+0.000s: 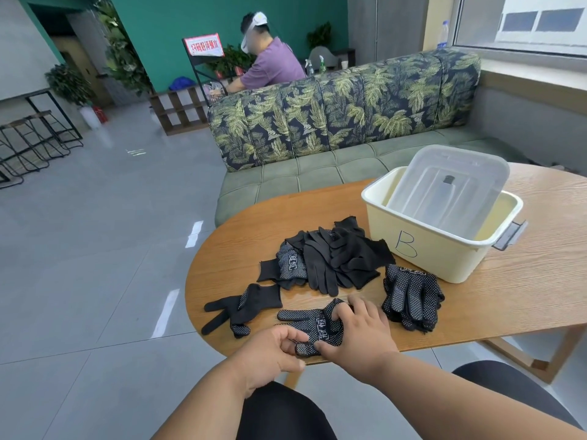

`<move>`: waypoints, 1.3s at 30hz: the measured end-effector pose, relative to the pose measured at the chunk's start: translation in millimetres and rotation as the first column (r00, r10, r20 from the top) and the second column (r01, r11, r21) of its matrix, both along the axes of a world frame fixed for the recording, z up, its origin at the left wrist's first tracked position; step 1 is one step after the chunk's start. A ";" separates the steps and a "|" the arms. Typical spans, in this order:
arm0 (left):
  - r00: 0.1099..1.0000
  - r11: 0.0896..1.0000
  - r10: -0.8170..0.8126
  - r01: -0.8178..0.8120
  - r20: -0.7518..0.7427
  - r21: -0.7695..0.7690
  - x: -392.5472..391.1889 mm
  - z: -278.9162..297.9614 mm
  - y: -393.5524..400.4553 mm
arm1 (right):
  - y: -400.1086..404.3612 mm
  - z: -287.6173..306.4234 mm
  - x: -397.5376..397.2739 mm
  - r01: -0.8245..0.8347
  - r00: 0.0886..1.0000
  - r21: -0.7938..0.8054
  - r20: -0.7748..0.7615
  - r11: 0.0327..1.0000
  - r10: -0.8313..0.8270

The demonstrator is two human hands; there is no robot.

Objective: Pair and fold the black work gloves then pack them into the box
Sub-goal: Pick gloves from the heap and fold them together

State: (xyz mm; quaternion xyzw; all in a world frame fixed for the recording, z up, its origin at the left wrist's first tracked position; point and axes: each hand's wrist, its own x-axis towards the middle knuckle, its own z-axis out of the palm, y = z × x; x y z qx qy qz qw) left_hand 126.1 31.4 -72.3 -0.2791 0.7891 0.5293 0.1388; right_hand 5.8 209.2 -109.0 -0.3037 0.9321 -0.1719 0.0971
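A black dotted work glove (313, 325) lies flat near the table's front edge. My right hand (359, 335) rests on its cuff side with spread fingers, the thumb touching it. My left hand (274, 352) pinches the glove's fingertips at the table edge. A single glove (244, 308) lies to the left, partly over the rim. A loose pile of black gloves (330, 258) sits behind. A stack of dotted gloves (413, 296) lies to the right. The cream box (422, 249), marked B, stands at the back right.
A clear lid (451, 182) leans inside the box. The oval wooden table (508, 290) ends just before my knees. A leaf-patterned sofa (333, 115) stands behind the table. Another person sits beyond the sofa. Grey tiled floor lies to the left.
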 end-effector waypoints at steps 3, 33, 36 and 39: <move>0.995 0.984 -0.096 0.098 0.015 -0.148 -1.6 0.8 1.3 | -0.4 -0.2 0.0 0.003 1.000 0.008 0.003 1.000 -0.003; 0.974 0.598 -0.087 -0.117 -0.209 -0.793 -30.0 -15.3 40.5 | 5.1 1.1 -4.1 -0.010 1.000 -0.069 -0.014 0.998 0.009; 0.970 0.528 -0.190 -0.027 -0.149 -0.849 -32.1 -17.6 43.8 | 0.3 6.5 -7.8 0.001 1.000 -0.017 0.009 1.000 -0.001; 0.966 0.464 -0.253 0.078 -0.047 -0.883 -35.0 -16.4 46.0 | -2.3 10.5 -9.3 0.012 0.996 -0.033 0.093 0.999 -0.009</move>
